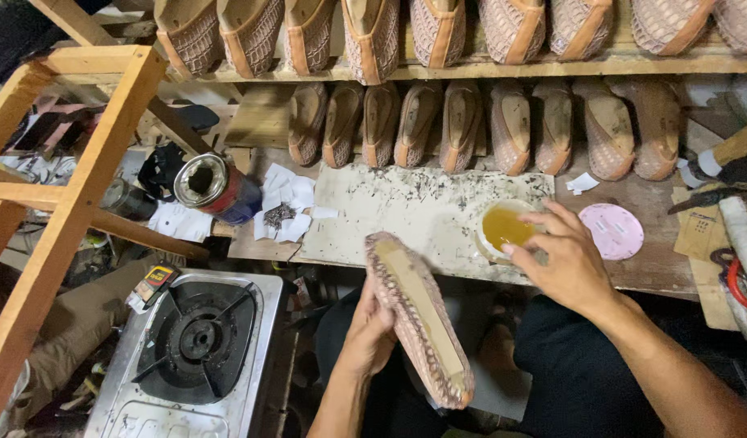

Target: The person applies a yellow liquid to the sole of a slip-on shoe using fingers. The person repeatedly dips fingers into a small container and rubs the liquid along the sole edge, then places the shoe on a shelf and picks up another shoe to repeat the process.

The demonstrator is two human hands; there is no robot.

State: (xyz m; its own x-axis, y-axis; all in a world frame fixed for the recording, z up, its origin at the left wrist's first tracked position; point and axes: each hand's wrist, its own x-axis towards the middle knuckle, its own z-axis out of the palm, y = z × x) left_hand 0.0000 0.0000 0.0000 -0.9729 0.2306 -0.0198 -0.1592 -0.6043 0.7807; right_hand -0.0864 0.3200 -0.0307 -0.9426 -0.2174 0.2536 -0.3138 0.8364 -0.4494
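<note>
We judge the shoe (418,316) light, stiff-soled; left hand (372,328) grips its near edge, right hand (561,258) fingers open at glue bowl (503,227)

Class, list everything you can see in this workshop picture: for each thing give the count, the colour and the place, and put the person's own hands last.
Shoe upper on its last: one, pinkish woven with tan sole, over the lap.
Bowl of glue: one, white with amber liquid, on the bench.
Work board: one, off-white and speckled, bench middle.
Pink disc: one, right of the bowl.
Tin can: one, red and blue, open, left of the board.
Shoes in the lower row: about ten, tan, behind the board.
Shoes on the shelf: about nine, woven, top.
Gas stove: one, steel, lower left.
Wooden frame: one, left.
Left hand: grips the shoe upper.
Right hand: fingertips at the bowl.
</note>
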